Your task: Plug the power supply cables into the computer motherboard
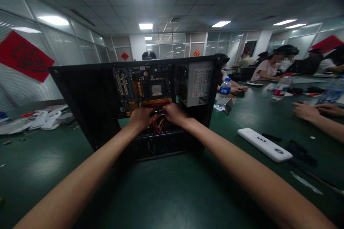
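A black computer case (pixel 80 107) stands with its inside facing me on the green table. Its motherboard (pixel 157 90) shows a bare metal square, slots and a row of orange and yellow memory slots near its lower edge. At the left end of these slots, my left hand (pixel 140 118) has its fingers curled in. My right hand (pixel 176 115) is bent the same way at their right end. What the fingertips grip is hidden. Red, yellow and black cables (pixel 159 123) bunch between and below the hands. A grey power supply (pixel 199 84) with a fan sits at the upper right.
On the green table (pixel 166 193), a white power bank (pixel 264 144) lies to the right beside dark small items. A water bottle (pixel 224 93) and a red-capped bottle (pixel 281 87) stand further back. White parts (pixel 45 120) lie left. Another person's hands (pixel 309 111) rest at right.
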